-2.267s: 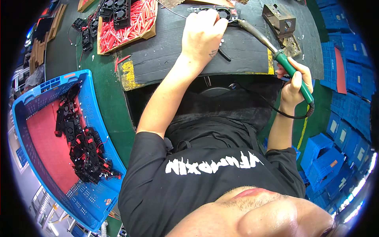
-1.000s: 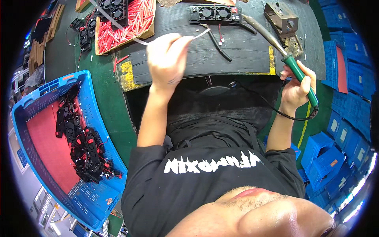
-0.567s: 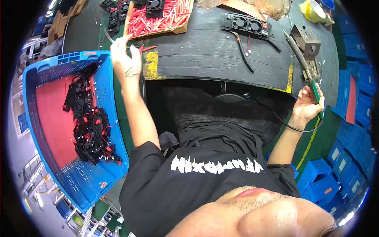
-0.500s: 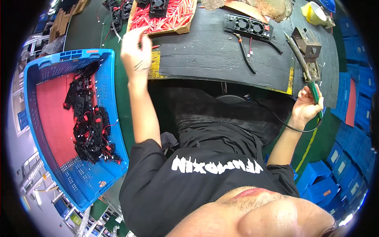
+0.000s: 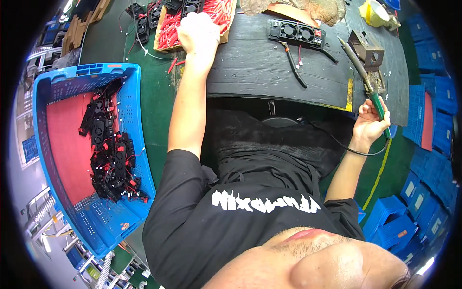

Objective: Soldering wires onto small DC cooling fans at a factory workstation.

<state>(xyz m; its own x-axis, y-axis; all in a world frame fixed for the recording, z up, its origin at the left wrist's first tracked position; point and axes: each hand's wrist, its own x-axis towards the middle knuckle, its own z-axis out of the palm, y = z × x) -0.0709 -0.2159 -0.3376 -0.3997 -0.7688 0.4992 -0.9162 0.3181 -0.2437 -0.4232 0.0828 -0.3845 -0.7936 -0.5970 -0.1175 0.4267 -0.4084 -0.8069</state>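
Note:
My left hand [image 5: 198, 34] is over the near side of a shallow cardboard box [image 5: 228, 36] full of thin red pieces [image 5: 169, 32], next to the fan units in it. Its fingers point away from me, and their tips are hidden, so I cannot see whether they grip anything. My right hand [image 5: 371, 123] is closed around the green handle of a soldering iron [image 5: 378, 103], whose tip points up and away over a metal stand [image 5: 366, 49]. A black dual-fan unit [image 5: 296, 32] lies on the dark bench, with pliers [image 5: 293, 65] in front of it.
At my left stands a blue crate [image 5: 147, 159] holding a heap of black fan units with red wires [image 5: 113, 149]. More fan units [image 5: 142, 24] lie beyond it. A yellow-white cup [image 5: 373, 13] sits at the far right. Blue bins [image 5: 394, 224] are stacked beside me.
My left hand has moved away from me and to the right, from the box's near left corner to over the red pieces. My right hand keeps its hold on the iron and has barely shifted.

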